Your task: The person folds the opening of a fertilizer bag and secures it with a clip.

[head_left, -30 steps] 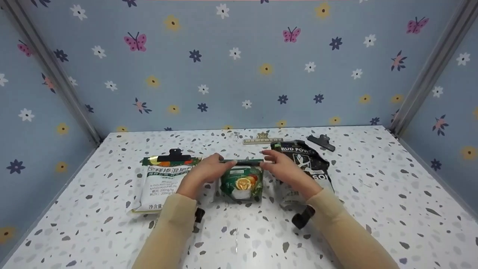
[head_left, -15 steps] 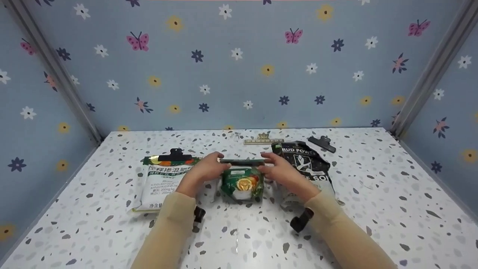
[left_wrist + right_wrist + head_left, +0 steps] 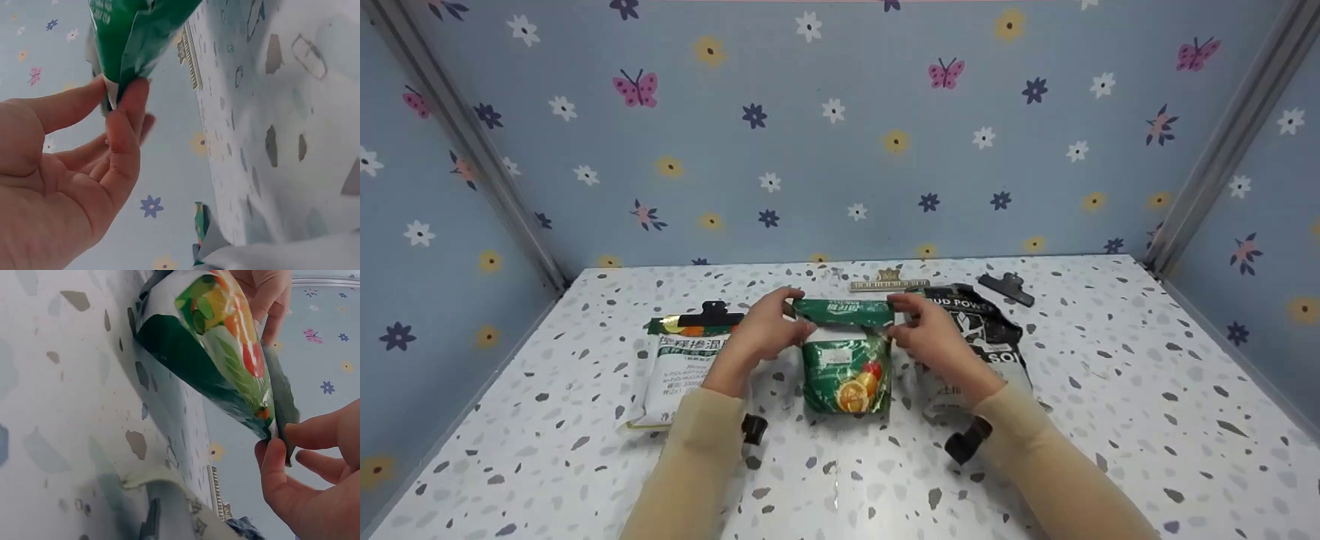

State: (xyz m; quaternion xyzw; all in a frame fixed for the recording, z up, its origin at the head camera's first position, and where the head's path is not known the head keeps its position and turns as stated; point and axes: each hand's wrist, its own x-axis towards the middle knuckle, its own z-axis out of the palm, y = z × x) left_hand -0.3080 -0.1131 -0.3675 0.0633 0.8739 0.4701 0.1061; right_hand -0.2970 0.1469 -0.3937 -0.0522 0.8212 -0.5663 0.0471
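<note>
A small green and white bag with fruit pictures [image 3: 844, 379] stands in the middle of the table, its top edge folded over into a wide green band. My left hand [image 3: 769, 330] pinches the left corner of that fold. At the right corner, my right hand [image 3: 934, 337] grips the fold between thumb and fingers. In the left wrist view the bag's corner [image 3: 135, 39] sits between the thumb and fingertips. From the right wrist, the bag's printed side [image 3: 225, 343] leans over the tabletop, with the grey-green flap [image 3: 281, 388] at its edge.
A white bag [image 3: 682, 375] with a black clip [image 3: 712, 312] across its top lies left. To the right lies a black soil bag [image 3: 997, 330]. A gold clip [image 3: 889, 283] and a loose black clip [image 3: 1006, 288] lie behind. Patterned walls enclose the table.
The bag's top has come up from a thin roll to a wider, printed band, and more of its front shows. Both hands have moved slightly up with it.
</note>
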